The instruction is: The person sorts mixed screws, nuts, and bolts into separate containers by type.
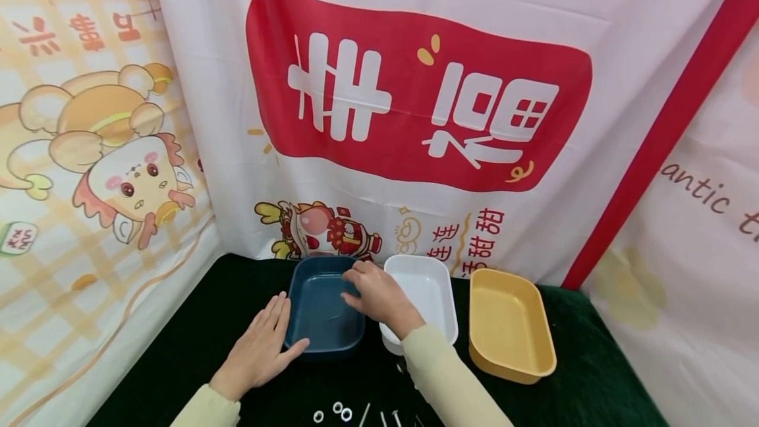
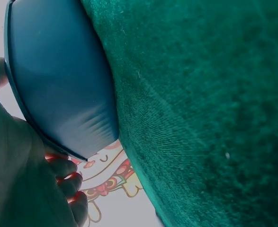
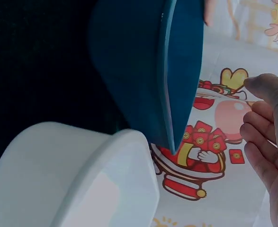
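A dark blue tray (image 1: 323,344) stands at the back of the green cloth, with a thin, small item (image 1: 335,317) lying on its floor. My left hand (image 1: 261,348) rests its straight fingers against the tray's left rim, thumb spread toward the near left corner. The left wrist view shows these fingers (image 2: 70,182) beside the blue wall. Over the tray's right side hovers my right hand (image 1: 379,295), its fingers loosely bent and a gap between thumb and fingertips. Nothing shows in its grasp in the right wrist view, where the fingers (image 3: 262,127) appear above the rim.
A white tray (image 1: 423,302) stands right of the blue one, partly behind my right forearm. Farther right is a yellow tray (image 1: 512,328). Several metal rings (image 1: 346,415) and slim screws (image 1: 396,418) lie at the near edge. A printed cloth (image 1: 415,216) hangs behind.
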### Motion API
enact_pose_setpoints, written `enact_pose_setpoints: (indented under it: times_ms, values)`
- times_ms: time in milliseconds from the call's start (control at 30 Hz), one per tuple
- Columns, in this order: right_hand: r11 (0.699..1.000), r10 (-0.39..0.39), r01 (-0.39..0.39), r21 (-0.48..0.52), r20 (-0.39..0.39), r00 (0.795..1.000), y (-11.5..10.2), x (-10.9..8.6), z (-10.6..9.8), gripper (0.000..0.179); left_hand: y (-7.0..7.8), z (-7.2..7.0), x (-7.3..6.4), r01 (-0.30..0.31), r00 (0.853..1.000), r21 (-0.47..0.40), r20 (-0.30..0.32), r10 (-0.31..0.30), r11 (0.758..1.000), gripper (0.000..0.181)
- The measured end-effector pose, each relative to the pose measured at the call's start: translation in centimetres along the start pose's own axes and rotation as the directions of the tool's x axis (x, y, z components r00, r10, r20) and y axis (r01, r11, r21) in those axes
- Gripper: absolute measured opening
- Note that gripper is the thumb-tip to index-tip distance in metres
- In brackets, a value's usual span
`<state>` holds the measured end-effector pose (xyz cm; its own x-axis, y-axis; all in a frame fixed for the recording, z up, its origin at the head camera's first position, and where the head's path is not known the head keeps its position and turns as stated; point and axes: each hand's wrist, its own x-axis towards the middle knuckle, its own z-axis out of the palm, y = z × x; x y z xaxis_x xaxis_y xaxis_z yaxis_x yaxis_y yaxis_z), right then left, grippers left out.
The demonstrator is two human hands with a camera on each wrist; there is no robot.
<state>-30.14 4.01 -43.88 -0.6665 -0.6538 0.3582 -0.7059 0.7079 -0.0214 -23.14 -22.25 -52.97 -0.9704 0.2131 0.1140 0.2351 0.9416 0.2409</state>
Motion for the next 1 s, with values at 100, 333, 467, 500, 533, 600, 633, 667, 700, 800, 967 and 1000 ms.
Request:
enact_pose_setpoints:
  times_ms: [100,333,467,500,533,600,633,667,700,800,967,1000]
  values:
    - [1.000,0.008,-0.008,0.012,0.012,1.000,0.2,-0.9,-0.8,0.033,0.1,0.1,0.1,0.000,1.000,-0.004,0.010,0.000,1.000,0.105]
    - [1.000,0.008,-0.009,0.028,0.031,0.999,0.6,-3.7,-4.0,0.036,0.2,-0.1,0.0,0.003,1.000,-0.010,0.004,-0.003,1.000,0.101]
    - [0.999,0.024,-0.026,0.026,0.073,0.997,0.7,-5.3,-6.1,0.038,0.3,-0.4,-0.1,0.000,1.000,-0.009,0.009,0.000,1.000,0.102]
    - [0.999,0.027,-0.029,0.023,0.088,0.996,0.7,-5.7,-6.6,0.038,0.4,-0.4,-0.1,-0.003,1.000,-0.010,0.008,0.003,1.000,0.101]
    - [0.999,0.030,-0.033,0.023,0.101,0.994,0.7,-6.0,-7.0,0.039,0.4,-0.5,0.0,0.000,1.000,-0.007,0.014,0.000,1.000,0.101]
    - [0.999,0.029,-0.032,0.020,0.130,0.991,0.7,-6.8,-7.9,0.040,0.5,-0.5,0.0,-0.006,1.000,-0.007,0.009,0.006,1.000,0.100]
    - [0.999,0.028,-0.031,0.018,0.146,0.989,0.6,-7.2,-8.2,0.040,0.5,-0.5,0.1,-0.008,1.000,-0.009,0.011,0.008,1.000,0.099]
    - [0.999,0.026,-0.028,0.014,0.160,0.987,0.6,-7.6,-8.6,0.040,0.6,-0.5,0.1,-0.007,1.000,-0.010,0.012,0.007,1.000,0.099]
    - [1.000,0.020,-0.022,0.009,0.175,0.984,0.5,-8.0,-8.9,0.039,0.6,-0.5,0.2,-0.007,1.000,-0.011,0.013,0.007,1.000,0.099]
    - [1.000,0.006,-0.005,-0.008,0.213,0.977,0.4,-9.2,-9.4,0.038,0.8,-0.3,0.3,-0.007,1.000,-0.015,0.008,0.008,1.000,0.101]
    - [1.000,-0.008,0.006,0.009,0.253,0.967,0.3,-11.4,-9.7,0.036,0.9,0.0,0.4,0.001,1.000,-0.018,0.012,-0.001,1.000,0.100]
    - [1.000,-0.003,-0.003,0.021,0.267,0.964,0.3,-11.9,-9.7,0.036,0.9,0.1,0.4,0.005,1.000,-0.019,0.014,-0.004,1.000,0.099]
